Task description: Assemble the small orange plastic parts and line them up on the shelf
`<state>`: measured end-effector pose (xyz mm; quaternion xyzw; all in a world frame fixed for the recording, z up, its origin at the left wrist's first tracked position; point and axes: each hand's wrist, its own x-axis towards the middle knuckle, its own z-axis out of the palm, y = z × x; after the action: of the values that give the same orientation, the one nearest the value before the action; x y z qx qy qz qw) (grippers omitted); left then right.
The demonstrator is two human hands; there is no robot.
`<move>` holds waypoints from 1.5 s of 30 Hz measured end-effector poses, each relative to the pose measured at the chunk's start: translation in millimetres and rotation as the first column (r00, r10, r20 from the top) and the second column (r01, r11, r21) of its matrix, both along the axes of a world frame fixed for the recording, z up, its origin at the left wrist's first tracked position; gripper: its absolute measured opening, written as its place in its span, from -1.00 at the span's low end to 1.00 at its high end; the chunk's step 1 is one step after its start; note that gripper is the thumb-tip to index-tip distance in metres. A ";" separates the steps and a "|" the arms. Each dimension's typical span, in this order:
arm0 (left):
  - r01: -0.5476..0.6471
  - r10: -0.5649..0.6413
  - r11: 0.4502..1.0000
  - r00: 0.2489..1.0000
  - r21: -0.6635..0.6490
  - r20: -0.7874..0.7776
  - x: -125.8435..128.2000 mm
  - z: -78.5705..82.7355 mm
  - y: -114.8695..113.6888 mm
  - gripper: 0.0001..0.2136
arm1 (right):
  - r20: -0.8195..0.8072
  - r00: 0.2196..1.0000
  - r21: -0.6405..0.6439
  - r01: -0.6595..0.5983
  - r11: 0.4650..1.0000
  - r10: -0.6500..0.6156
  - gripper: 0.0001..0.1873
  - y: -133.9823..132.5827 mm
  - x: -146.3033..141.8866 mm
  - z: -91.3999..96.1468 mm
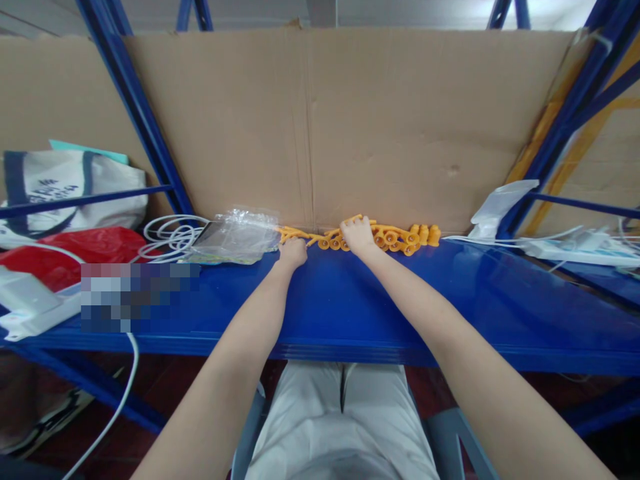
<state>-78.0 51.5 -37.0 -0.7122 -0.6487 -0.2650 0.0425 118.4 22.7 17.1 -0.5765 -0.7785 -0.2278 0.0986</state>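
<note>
A row of orange branched plastic pieces (pixel 393 238) with round, cup-like ends lies along the back of the blue shelf, against the cardboard. My left hand (pixel 293 252) is closed at the left end of the row, its fingers curled round thin orange stems. Over the middle of the row, my right hand (pixel 357 235) grips an orange piece, with stems showing above its fingers. Several short orange cylindrical pieces (pixel 424 234) stand upright at the right end. Clear plastic bags (pixel 237 233) lie just left of my left hand.
A blue metal shelf (pixel 350 313) is backed by a cardboard sheet (pixel 400 120) between blue posts. At left are a coiled white cable (pixel 173 237), a red bag (pixel 100 247) and a canvas bag (pixel 110 193). A white power strip (pixel 575 250) lies at right.
</note>
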 end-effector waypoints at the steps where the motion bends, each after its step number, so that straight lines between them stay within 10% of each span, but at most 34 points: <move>1: -0.010 0.010 1.000 1.000 0.001 0.015 0.7 1.2 -0.2 -0.83 | -0.005 1.000 -0.004 0.007 1.000 -0.007 -0.56 -0.6 -0.2 -0.9; 18: -0.029 -0.117 0.911 0.939 0.412 0.324 11.9 29.9 -12.9 -0.82 | -0.050 0.998 -0.051 0.032 0.998 -0.035 -0.50 -4.8 10.1 -11.3; 32: 0.025 -0.162 0.927 0.926 0.375 0.340 12.9 23.5 -9.7 -0.86 | -0.142 0.989 -0.023 0.022 0.999 -0.025 -0.52 -5.2 22.3 -5.1; 45: 0.015 -0.033 0.992 0.989 0.123 0.147 8.4 15.7 -6.0 -0.82 | -0.419 0.888 0.231 0.308 0.923 -0.192 -0.48 0.7 158.6 5.7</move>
<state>-69.5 45.5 -21.3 -0.6942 -0.6241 -0.3569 0.0343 277.0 23.4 22.8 -0.6855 -0.6195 -0.2319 0.3041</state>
